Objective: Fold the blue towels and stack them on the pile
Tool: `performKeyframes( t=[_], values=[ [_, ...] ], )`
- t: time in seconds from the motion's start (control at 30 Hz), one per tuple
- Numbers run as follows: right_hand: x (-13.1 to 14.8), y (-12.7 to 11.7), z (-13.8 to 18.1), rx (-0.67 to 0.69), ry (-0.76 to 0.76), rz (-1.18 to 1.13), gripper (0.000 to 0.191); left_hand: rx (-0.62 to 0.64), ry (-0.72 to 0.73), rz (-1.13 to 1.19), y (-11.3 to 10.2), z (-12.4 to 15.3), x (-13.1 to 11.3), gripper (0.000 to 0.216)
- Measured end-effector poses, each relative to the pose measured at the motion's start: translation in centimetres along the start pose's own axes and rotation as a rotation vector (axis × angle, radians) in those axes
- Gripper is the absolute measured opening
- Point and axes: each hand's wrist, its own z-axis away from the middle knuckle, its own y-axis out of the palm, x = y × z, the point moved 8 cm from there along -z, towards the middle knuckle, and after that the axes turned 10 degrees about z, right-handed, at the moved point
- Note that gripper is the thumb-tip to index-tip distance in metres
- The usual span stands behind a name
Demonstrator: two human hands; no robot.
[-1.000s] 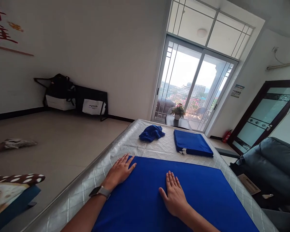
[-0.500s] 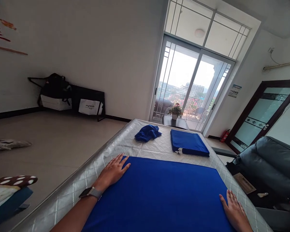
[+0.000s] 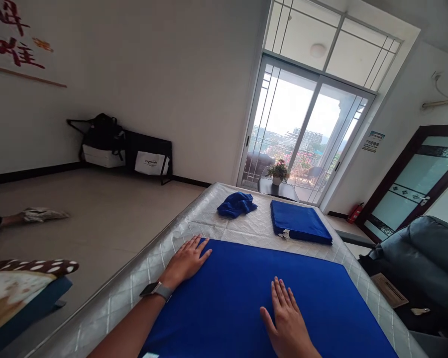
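A large blue cloth (image 3: 239,293) is spread smoothly over the near part of a silvery quilted mattress (image 3: 194,223). My left hand (image 3: 188,258), with a watch at the wrist, rests on the far left corner of the cloth, fingers stretched out. Over the middle of the same cloth is my right hand (image 3: 285,313), flat with its thumb apart; it holds nothing. A small white tag (image 3: 150,355) shows at the bottom edge. Farther back on the mattress lie a crumpled blue cloth (image 3: 237,205) and a neatly folded blue stack (image 3: 300,221) with a white label.
A dark leather sofa (image 3: 425,258) stands close along the right side. Beyond the mattress are a chair with a potted plant (image 3: 278,171) and sliding glass doors. At left, a person's shoe (image 3: 45,214) and a spotted fabric item (image 3: 30,268) show near the floor.
My right hand has moved left from the cloth's right edge to its middle. My left hand stays at the far left corner. The view has turned slightly left.
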Motion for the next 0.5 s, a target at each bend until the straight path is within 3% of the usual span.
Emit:
performKeyframes(
  t=[0.13, 0.23, 0.37, 0.5],
  values=[
    [14.7, -0.1, 0.3, 0.048, -0.383, -0.174, 0.074, -0.043, 0.012, 0.01, 0.0, 0.1, 0.0, 0.06],
    [21.7, -0.6, -0.3, 0.049, -0.483, -0.263, 0.075, -0.066, 0.021, 0.022, -0.1, 0.2, -0.1, 0.059],
    [26.2, -0.9, -1.7, 0.031, -0.456, -0.287, 0.076, -0.078, 0.051, 0.033, -0.6, 0.3, -0.4, 0.056],
    [27.0, -0.5, -1.7, 0.054, -0.457, -0.296, 0.078, -0.079, 0.035, 0.039, -0.8, 0.3, -0.6, 0.058]
  ],
)
